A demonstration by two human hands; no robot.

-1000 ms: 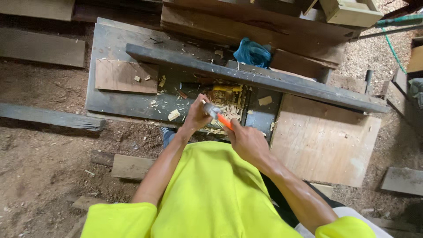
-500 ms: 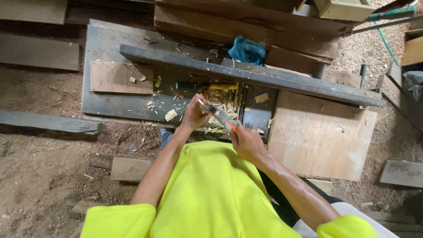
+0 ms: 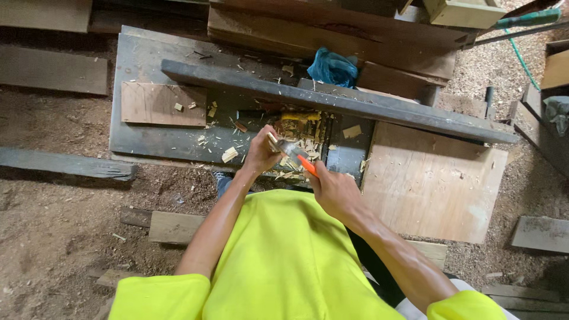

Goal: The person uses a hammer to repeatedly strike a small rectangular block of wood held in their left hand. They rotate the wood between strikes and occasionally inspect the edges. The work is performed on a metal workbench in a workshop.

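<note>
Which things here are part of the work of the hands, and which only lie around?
In use:
- left hand, holding a small wood piece
- right hand, holding an orange-handled knife
- wood shavings

Lying about:
- blue bag
- plywood sheet
- green hose
- loose plank

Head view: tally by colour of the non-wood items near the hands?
Orange: 1, knife handle in the right hand
Blue: 1, crumpled bag behind the dark plank
Yellow: 1, tool body among the shavings, beyond the left hand
Green: 1, hose at top right
Total: 4
</note>
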